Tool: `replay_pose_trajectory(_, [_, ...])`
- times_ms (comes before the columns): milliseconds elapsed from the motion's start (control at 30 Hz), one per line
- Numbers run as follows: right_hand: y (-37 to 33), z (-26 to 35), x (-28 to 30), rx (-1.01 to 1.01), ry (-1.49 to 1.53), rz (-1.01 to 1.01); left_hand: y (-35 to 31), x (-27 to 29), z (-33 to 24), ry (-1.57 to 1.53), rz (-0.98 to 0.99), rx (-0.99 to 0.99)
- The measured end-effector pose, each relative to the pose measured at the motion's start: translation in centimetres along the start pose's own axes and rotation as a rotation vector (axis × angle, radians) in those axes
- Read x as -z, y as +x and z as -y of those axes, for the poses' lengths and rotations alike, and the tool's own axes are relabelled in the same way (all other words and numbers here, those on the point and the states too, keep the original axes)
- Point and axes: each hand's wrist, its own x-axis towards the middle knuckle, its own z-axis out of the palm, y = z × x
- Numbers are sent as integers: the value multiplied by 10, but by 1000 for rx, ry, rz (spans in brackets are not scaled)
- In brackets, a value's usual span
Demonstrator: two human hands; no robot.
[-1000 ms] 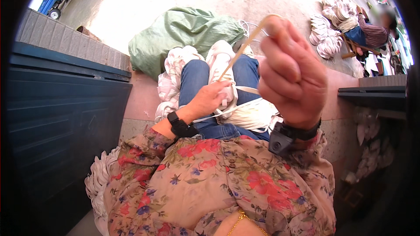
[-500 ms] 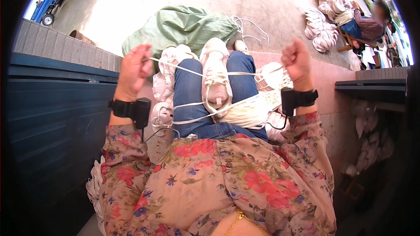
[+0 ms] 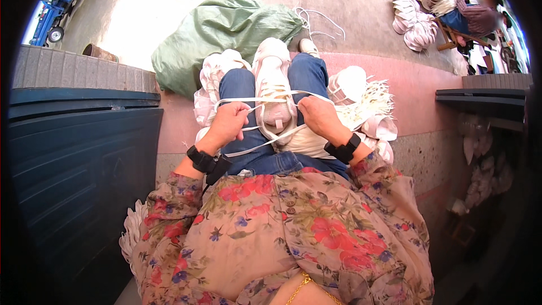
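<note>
A white sneaker upper (image 3: 272, 59) lies between my knees, its toe pointing away from me and its heel toward me. White laces (image 3: 237, 100) run from its eyelets out to both sides, over my jeans. My left hand (image 3: 228, 122) is closed on a lace just left of the upper's heel. To the right of the heel, my right hand (image 3: 317, 114) is closed on a lace as well; its fingertips are partly hidden. Another lace stretches across my lap below the heel. A thick bundle of cream laces (image 3: 303, 142) rests over my right thigh.
More pale shoe uppers (image 3: 210, 82) are stacked beside my left leg, others (image 3: 349, 83) beside my right. A green sack (image 3: 220, 36) lies ahead. Dark blue panels (image 3: 84, 152) stand at left. A person (image 3: 474, 14) sits at far right near piled uppers (image 3: 415, 28).
Both hands have come down and inward from wide apart to close beside the upper's heel. The laces, pulled out taut before, now hang in loose loops.
</note>
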Motion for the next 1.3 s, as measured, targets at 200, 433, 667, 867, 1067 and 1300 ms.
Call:
replay_pose_trajectory(200, [1,7,-4,53,-126,1,2,-6,12,246,-42,-140])
replay_pose_trajectory(433, [14,21,-13,205,-388,19,5,-6,26,237,-156,-286])
replay_pose_trajectory(667, [11,19,-11,284,-420,-6,8,-15,27,236,-222,-355])
replay_pose_trajectory(867, [10,25,-14,216,-375,-216,9,-18,24,366,-213,-419])
replay_pose_trajectory(1067, [10,25,-16,237,-295,-268,16,-32,28,719,-343,-647])
replay_pose_trajectory(1300, [5,29,-13,253,-265,-207,8,-38,20,886,-378,-606])
